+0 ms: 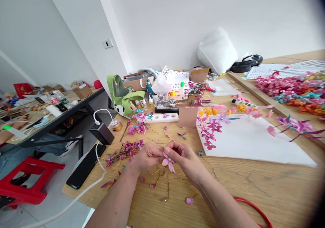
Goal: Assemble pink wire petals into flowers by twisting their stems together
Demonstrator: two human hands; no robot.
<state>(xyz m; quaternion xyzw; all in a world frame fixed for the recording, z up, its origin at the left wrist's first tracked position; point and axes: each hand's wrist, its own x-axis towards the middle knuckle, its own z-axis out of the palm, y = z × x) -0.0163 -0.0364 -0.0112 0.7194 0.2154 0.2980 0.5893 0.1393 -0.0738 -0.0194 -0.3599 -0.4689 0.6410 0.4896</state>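
Between my two hands is a pink artificial flower with a pale centre, its petals hanging down over the table. My left hand is closed at the flower's left side, its fingertips meeting the other hand's. With thumb and fingers, my right hand pinches the flower's upper petals. Below them, loose petals and thin gold wire stems lie on the wooden table, with a small pink flower bud nearer me. A pile of magenta flower sprigs lies left of my left hand.
A white foam board at right bears finished-looking flowers. A black phone, a power bank and a white cable are at the left edge. A green bag, glue bottles and a cardboard piece stand behind. Red handles lie at front right.
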